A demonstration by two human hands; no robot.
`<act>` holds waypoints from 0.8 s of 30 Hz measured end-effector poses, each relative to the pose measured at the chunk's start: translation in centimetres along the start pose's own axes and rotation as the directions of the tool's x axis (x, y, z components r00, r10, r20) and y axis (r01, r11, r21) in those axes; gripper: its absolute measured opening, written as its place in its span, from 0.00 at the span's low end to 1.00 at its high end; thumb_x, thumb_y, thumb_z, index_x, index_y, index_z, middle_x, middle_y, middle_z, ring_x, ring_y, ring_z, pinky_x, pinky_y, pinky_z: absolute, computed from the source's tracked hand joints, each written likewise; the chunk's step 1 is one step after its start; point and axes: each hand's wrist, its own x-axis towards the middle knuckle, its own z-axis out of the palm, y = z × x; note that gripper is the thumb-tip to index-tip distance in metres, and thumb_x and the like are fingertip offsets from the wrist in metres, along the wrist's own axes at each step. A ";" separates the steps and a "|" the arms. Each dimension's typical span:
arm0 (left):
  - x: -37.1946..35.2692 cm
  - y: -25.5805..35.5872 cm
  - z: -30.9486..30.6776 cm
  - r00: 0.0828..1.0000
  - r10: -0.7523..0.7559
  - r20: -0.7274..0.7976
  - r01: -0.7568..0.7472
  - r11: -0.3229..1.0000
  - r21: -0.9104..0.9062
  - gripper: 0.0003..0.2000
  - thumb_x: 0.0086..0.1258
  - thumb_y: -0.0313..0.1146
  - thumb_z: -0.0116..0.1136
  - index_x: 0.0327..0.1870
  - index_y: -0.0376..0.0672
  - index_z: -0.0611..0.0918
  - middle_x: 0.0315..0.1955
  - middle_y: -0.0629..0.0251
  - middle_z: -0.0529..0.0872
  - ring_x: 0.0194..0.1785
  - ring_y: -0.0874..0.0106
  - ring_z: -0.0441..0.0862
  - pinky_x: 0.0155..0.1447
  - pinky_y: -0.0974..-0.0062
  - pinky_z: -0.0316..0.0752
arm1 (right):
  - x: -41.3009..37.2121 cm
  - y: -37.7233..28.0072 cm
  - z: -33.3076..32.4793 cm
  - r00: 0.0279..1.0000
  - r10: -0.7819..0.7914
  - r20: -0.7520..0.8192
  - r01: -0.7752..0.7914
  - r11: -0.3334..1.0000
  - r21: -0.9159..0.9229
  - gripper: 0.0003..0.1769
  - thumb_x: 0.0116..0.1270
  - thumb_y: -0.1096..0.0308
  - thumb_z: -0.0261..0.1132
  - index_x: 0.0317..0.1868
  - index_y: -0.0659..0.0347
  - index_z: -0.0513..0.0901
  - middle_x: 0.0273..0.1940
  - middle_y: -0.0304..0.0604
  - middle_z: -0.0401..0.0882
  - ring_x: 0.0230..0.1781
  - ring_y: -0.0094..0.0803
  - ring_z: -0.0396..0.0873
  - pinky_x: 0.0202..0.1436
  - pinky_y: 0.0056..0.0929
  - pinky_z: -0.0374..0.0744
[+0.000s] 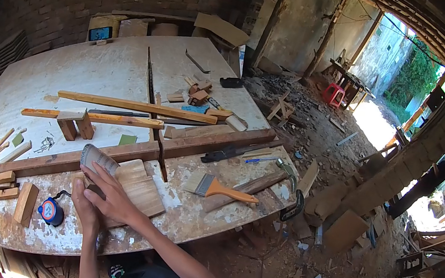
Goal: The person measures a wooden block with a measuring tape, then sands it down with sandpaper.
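My right hand (114, 198) grips a curled piece of sandpaper (98, 157), its pale printed back facing up. Just beneath it, my left hand (84, 205) is closed around a small wooden block (95, 189), which the right hand partly hides. The two hands touch or nearly touch over the near edge of the worktable. A flat wooden board (139, 187) lies under and right of them. To their left stand a blue tape measure (51, 211) and an upright wood block (26, 204).
A long wooden beam (204, 142) crosses the worktable (10, 95). A paintbrush (219, 189) lies to the right, near a blue pen (260, 159). Beyond the beam are wood strips (133, 105), nails (45, 144) and a propped phone (100, 33). A red stool (334, 94) stands farther off.
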 end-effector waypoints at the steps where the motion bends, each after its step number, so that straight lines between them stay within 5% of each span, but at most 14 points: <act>1: -0.2 0.4 0.4 0.999 -0.017 -0.030 0.016 1.000 -0.016 0.19 0.74 0.46 0.36 0.36 0.38 0.71 0.29 0.67 0.70 0.36 0.77 0.66 0.43 0.77 0.66 | -0.1 -0.5 -0.1 1.000 -0.015 0.011 0.015 1.000 -0.005 0.35 0.66 0.47 0.51 0.69 0.53 0.59 0.69 0.61 0.50 0.71 0.53 0.47 0.71 0.44 0.49; 5: -0.6 1.4 0.5 0.999 0.023 -0.024 -0.023 0.999 0.023 0.21 0.75 0.48 0.36 0.42 0.36 0.72 0.34 0.64 0.73 0.39 0.75 0.68 0.46 0.75 0.67 | -0.6 -1.0 0.0 0.995 -0.098 0.031 0.099 0.994 -0.037 0.34 0.67 0.46 0.49 0.69 0.52 0.60 0.70 0.59 0.50 0.72 0.52 0.46 0.71 0.44 0.49; 10: -0.9 2.1 -0.9 0.999 -0.033 0.028 0.028 0.990 0.136 0.20 0.76 0.45 0.35 0.44 0.36 0.74 0.40 0.62 0.77 0.42 0.75 0.72 0.48 0.75 0.68 | -0.7 3.3 0.3 0.998 0.047 0.043 -0.042 0.993 -0.107 0.32 0.68 0.47 0.50 0.69 0.49 0.60 0.69 0.59 0.52 0.71 0.52 0.48 0.71 0.43 0.50; 16: -0.6 4.7 -1.9 0.927 -0.203 0.315 0.273 0.942 -0.194 0.20 0.76 0.47 0.36 0.51 0.38 0.72 0.44 0.63 0.76 0.47 0.74 0.73 0.54 0.72 0.69 | -0.3 1.4 0.2 0.993 0.100 -0.065 -0.107 0.988 -0.112 0.31 0.65 0.45 0.54 0.63 0.53 0.69 0.64 0.60 0.62 0.67 0.52 0.59 0.68 0.40 0.58; 20: -0.5 5.0 -3.1 0.895 -0.306 0.325 0.316 0.948 0.022 0.21 0.75 0.48 0.37 0.57 0.41 0.70 0.55 0.61 0.72 0.60 0.70 0.68 0.59 0.68 0.67 | 0.4 0.7 1.8 0.971 0.203 -0.128 -0.215 0.973 -0.086 0.33 0.63 0.42 0.55 0.61 0.53 0.72 0.62 0.59 0.65 0.66 0.51 0.60 0.66 0.40 0.60; 21: -0.6 5.7 -3.7 0.945 -0.192 0.265 0.121 0.957 0.264 0.19 0.75 0.44 0.37 0.57 0.40 0.70 0.55 0.61 0.72 0.60 0.70 0.68 0.59 0.69 0.67 | 0.3 0.5 1.8 0.971 0.213 -0.109 -0.222 0.972 -0.082 0.33 0.62 0.40 0.55 0.61 0.52 0.72 0.63 0.60 0.64 0.66 0.52 0.60 0.66 0.42 0.60; 23: -0.7 9.3 -4.4 0.962 0.066 0.265 -0.237 0.688 0.686 0.17 0.76 0.37 0.37 0.58 0.38 0.70 0.53 0.62 0.72 0.59 0.71 0.67 0.60 0.71 0.67 | 0.4 0.2 0.9 0.968 0.228 -0.101 -0.237 0.967 -0.089 0.35 0.60 0.37 0.54 0.61 0.49 0.72 0.63 0.61 0.63 0.65 0.55 0.61 0.65 0.45 0.60; 24: -1.1 14.2 -4.6 0.945 0.178 0.275 -0.320 0.675 0.664 0.17 0.74 0.33 0.38 0.58 0.36 0.70 0.56 0.60 0.71 0.60 0.70 0.67 0.61 0.73 0.65 | 0.4 -0.4 0.5 0.967 0.234 -0.102 -0.244 0.965 -0.093 0.35 0.61 0.37 0.54 0.61 0.50 0.72 0.63 0.62 0.63 0.65 0.55 0.61 0.65 0.43 0.62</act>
